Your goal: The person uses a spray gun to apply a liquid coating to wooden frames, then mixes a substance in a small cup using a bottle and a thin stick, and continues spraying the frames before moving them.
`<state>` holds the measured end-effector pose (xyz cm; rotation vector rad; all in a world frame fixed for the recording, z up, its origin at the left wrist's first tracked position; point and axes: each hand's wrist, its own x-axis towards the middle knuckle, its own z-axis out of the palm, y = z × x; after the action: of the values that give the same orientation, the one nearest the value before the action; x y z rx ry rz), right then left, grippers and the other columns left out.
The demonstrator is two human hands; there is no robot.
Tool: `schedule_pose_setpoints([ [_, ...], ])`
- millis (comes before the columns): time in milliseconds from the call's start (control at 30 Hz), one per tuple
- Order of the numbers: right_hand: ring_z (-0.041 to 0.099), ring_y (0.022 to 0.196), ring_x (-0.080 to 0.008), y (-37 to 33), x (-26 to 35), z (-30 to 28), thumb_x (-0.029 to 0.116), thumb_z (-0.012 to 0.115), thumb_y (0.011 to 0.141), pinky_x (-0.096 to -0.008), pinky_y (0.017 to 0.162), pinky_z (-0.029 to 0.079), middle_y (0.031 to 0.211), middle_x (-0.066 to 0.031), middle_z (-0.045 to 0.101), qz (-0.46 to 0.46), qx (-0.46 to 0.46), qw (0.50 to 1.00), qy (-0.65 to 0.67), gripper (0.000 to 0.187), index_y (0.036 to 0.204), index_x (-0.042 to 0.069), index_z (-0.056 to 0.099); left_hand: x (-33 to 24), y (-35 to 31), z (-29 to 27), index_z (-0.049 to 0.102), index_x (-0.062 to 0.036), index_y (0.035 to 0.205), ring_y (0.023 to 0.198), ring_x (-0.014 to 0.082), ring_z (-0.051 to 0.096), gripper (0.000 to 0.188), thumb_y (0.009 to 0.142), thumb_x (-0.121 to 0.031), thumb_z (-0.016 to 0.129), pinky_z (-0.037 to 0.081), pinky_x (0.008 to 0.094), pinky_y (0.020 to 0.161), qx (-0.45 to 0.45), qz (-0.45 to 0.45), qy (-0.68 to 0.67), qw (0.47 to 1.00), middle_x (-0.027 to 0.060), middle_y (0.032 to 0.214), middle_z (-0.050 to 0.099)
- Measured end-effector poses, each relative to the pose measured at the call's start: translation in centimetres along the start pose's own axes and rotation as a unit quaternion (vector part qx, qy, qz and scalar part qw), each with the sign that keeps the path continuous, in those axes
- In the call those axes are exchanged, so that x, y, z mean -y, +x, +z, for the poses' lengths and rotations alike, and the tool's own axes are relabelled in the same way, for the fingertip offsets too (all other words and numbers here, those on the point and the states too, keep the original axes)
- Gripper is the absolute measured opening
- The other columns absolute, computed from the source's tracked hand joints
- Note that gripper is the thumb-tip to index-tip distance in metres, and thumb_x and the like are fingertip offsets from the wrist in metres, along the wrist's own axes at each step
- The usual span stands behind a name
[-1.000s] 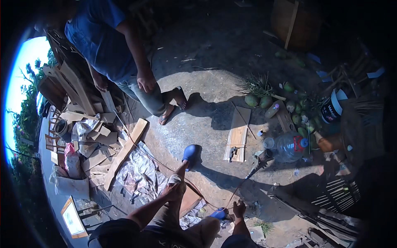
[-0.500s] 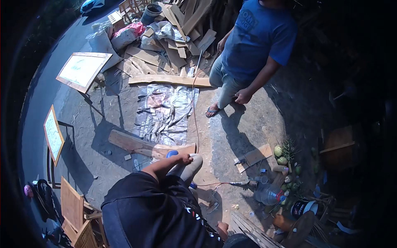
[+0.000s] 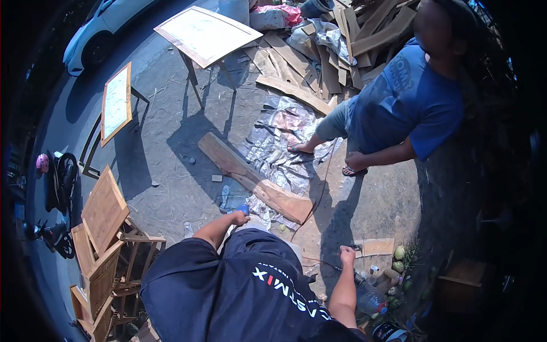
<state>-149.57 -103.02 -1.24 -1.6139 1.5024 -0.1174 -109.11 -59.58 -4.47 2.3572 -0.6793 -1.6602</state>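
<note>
My left hand (image 3: 240, 218) is closed beside a small blue thing (image 3: 244, 208) at my light-trousered leg; its kind is unclear, and I cannot make out what the fingers hold. Reaching forward on the right, my right hand (image 3: 347, 256) is also closed, its contents hidden. Just beyond it, a small dark object (image 3: 357, 247) lies at the end of a short board (image 3: 378, 247). A long, wavy-edged plank (image 3: 256, 179) lies on the ground ahead of my left hand, overlapping a crumpled plastic sheet (image 3: 288, 151).
A person in a blue shirt (image 3: 407, 97) stands ahead to the right. Framed tables (image 3: 208, 34) and stacked wooden furniture (image 3: 105, 214) are on the left. Scrap boards (image 3: 370, 34) heap at the back. Green coconuts (image 3: 399, 252) and a clear jug (image 3: 370, 299) lie to the right.
My view has swung, moving the scene rightward. My left hand has gone from my knee to near the blue thing. My right hand has come forward. The other person has stepped onto the sheet.
</note>
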Motion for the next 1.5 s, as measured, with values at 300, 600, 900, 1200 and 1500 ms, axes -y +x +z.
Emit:
schedule_pose_setpoints([
  [300,0.069,0.082,-0.0188,-2.4,18.6,20.6,0.023,0.066,0.097,-0.0303,0.07,0.056,0.089,-0.005,0.069,-0.011,0.252,0.968,-0.014,0.03,0.116,0.0,0.069,15.2,-5.6,-7.3,0.072,-0.005,0.118,0.107,0.0333,0.07,0.048,0.094,-0.044,0.06,0.055,0.0437,0.093,-0.191,-0.037,-0.096,0.976,0.0192,0.114,0.073],
  [600,0.072,0.102,-0.0269,-6.3,30.4,26.7,0.032,0.069,0.088,-0.037,0.092,0.055,0.108,-0.0159,0.075,-0.274,0.269,0.898,-0.213,0.041,0.117,0.003,0.072,20.8,-10.1,-6.7,0.072,0.0028,0.115,0.072,0.0201,0.071,0.041,0.094,-0.03,0.06,0.057,0.0372,0.068,-0.19,-0.103,-0.336,0.917,0.015,0.083,0.074],
  [900,0.073,0.097,-0.0255,-6.5,28.9,18.9,0.033,0.069,0.091,-0.0372,0.088,0.056,0.104,-0.0161,0.076,-0.218,0.271,0.928,-0.134,0.039,0.114,0.002,0.073,16.1,-15.4,-1.7,0.069,-0.0013,0.125,0.089,0.0211,0.07,0.051,0.087,-0.036,0.072,0.054,0.0374,0.083,0.029,-0.048,-0.219,0.974,0.0111,0.102,0.076],
  [1200,0.061,0.075,-0.0104,-2.1,22.1,11.0,0.022,0.067,0.098,-0.0274,0.066,0.05,0.088,-0.0031,0.07,-0.043,0.214,0.976,-0.009,0.024,0.106,0.001,0.075,4.9,-9.0,-9.9,0.072,0.001,0.111,0.091,0.0207,0.075,0.046,0.093,-0.041,0.064,0.056,0.0335,0.077,0.058,-0.056,-0.22,0.972,0.0117,0.097,0.078],
  [1500,0.071,0.09,-0.0172,12.3,35.7,0.8,0.021,0.068,0.097,-0.0309,0.083,0.057,0.098,-0.0108,0.073,-0.199,0.21,0.956,-0.039,0.032,0.114,-0.006,0.07,-16.3,1.4,-19.3,0.07,-0.0004,0.103,0.08,0.0154,0.069,0.032,0.096,-0.032,0.065,0.053,0.0337,0.076,-0.241,0.07,-0.3,0.92,0.0086,0.086,0.074],
])
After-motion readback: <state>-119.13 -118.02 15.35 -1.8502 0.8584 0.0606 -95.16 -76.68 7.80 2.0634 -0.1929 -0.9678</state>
